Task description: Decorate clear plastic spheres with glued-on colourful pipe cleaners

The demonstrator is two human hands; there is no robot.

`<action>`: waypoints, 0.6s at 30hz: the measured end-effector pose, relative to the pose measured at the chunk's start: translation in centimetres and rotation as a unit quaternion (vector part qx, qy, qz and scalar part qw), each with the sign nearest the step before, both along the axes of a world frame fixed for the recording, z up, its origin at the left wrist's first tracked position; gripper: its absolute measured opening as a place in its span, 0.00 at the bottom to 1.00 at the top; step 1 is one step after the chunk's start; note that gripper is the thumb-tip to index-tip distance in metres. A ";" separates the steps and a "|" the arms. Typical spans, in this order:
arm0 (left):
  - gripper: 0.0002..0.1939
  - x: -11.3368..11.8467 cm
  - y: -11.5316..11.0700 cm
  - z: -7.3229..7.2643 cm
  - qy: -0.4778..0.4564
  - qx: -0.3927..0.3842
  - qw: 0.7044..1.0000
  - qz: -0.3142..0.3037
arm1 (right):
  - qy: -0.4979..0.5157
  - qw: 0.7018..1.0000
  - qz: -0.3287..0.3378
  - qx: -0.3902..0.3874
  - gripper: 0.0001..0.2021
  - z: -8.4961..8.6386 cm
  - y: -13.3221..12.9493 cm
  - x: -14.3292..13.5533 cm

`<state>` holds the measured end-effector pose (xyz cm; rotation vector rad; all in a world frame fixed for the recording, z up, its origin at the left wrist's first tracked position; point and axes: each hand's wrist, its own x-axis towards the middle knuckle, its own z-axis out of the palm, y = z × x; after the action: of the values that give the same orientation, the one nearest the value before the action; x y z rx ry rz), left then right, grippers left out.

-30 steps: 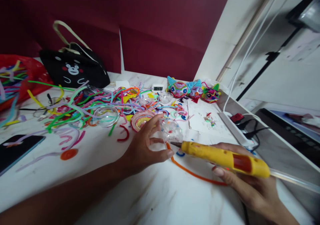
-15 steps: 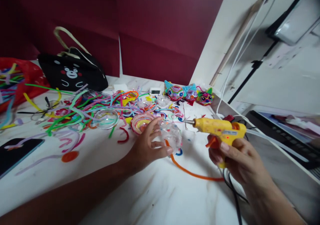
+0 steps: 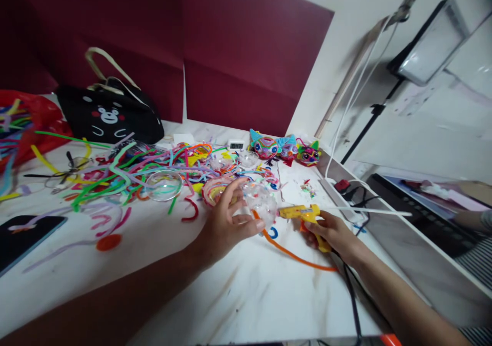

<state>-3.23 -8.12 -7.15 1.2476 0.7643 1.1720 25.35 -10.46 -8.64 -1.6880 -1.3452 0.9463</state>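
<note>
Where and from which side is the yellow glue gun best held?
Probably by its grip, from the right, as the right hand has it: the grip slants down behind the orange trigger, and the front end points left, toward the clear plastic piece.

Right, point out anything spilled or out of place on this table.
The eyeglasses look out of place, lying open against a messy tangle of fuzzy stems. A lilac stem also lies across the phone, which seems stray.
</note>
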 end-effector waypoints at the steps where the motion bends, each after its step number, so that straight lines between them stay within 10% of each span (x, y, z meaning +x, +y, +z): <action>1: 0.50 0.0 0.0 0.1 0.001 -0.001 1.000 0.000 | -0.037 0.999 -0.008 -0.001 0.21 -0.1 0.1 0.3; 6: 0.48 0.1 -0.2 0.1 -0.005 0.013 1.000 -0.002 | -0.223 0.960 -0.040 0.166 0.19 2.1 -1.4 -1.4; 18: 0.44 0.3 -0.3 0.1 0.050 0.115 0.990 0.065 | 0.029 0.977 0.062 0.201 0.22 5.0 -2.8 -12.6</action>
<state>-2.92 -8.47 -7.01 1.4740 0.8122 1.3399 12.76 -13.30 -3.62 -1.2738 -1.4995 0.7253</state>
